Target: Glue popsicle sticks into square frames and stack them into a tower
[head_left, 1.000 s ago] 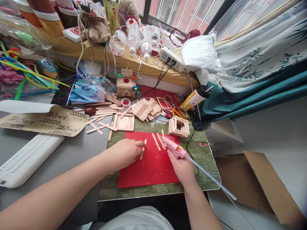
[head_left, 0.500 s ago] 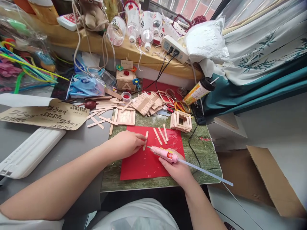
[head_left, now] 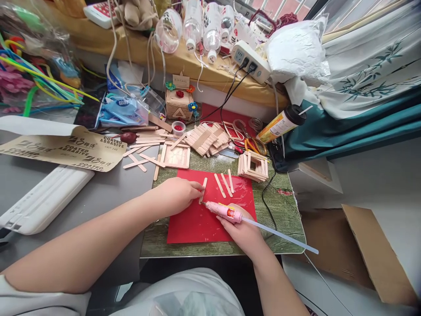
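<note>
Through the head camera I have my left hand (head_left: 179, 196) closed at the fingertips on a flat, pale wooden craft stick (head_left: 204, 186) over the red rectangular sheet (head_left: 192, 230). My right hand (head_left: 246, 235) grips the pink plastic glue gun (head_left: 221, 210), its nozzle at the stick's near end; a long translucent glue rod (head_left: 279, 235) sticks out behind, past my wrist. Three loose wooden sticks (head_left: 226, 184) lie on the sheet, right of the held one. Beyond the sheet, the far side is crowded: a square wooden-stick panel (head_left: 176, 156), a stack of hollow square stick frames (head_left: 244, 167), orange-handled scissors (head_left: 257, 147) and a black-lidded yellow cup (head_left: 278, 126). A thin black cord (head_left: 264, 195) curves down the right side.
</note>
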A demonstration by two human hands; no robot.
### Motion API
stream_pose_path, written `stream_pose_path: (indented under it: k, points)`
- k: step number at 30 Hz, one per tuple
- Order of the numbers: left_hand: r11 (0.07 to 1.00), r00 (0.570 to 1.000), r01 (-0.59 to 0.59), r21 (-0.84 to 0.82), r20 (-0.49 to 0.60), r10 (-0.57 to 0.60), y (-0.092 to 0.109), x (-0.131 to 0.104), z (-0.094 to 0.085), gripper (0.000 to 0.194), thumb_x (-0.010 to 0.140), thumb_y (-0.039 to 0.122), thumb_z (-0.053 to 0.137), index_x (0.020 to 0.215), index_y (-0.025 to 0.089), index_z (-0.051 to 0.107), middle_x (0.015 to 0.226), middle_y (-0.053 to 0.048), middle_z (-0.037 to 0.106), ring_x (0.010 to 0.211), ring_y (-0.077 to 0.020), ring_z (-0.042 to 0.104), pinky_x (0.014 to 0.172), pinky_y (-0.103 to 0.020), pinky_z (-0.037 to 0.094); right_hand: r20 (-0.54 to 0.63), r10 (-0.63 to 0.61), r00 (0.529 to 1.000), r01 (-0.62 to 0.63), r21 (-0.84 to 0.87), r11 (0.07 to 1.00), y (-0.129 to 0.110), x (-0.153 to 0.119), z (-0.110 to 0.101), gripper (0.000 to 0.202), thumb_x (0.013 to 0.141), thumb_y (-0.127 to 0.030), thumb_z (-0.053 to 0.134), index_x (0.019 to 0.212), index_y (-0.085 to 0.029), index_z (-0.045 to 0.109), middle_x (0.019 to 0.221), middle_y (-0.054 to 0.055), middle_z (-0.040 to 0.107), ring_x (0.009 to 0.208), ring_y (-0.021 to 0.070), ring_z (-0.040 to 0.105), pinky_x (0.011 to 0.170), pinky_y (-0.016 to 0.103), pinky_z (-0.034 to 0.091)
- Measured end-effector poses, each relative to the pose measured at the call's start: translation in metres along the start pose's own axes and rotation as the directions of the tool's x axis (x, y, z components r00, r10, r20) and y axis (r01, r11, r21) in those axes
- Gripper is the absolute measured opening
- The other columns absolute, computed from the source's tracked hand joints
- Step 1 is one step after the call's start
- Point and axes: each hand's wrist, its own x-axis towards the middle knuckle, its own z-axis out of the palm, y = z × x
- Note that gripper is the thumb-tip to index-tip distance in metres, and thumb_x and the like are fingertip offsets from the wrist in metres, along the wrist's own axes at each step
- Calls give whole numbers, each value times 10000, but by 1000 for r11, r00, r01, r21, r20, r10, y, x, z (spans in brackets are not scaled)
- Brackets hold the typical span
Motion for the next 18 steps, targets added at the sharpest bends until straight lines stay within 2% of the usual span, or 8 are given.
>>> stream_pose_path:
  k: [8,18]
  points:
    - [1000,1000,-6,-30,-30,6,-2,-1,3,440,950,153,509,1253,326,776,1484,56,668,1045,-205,765,755,-300,516,20,-5,1000,4,21,1000,-1,1,-3,296,975,-374,667,1246,-343,781,1125,18,804,1152,285,730,1061,433,585]
    - [1000,1000,11,-11,6,-11,1,-1,-1,448,955,142,502,1267,309,777,1503,50,655,1106,-213,753,789,-292,523,25,11,1000,-11,8,1000,-1,0,-3,302,983,-340,639,1255,-336,770,1155,9,803,1199,281,714,1098,426,562]
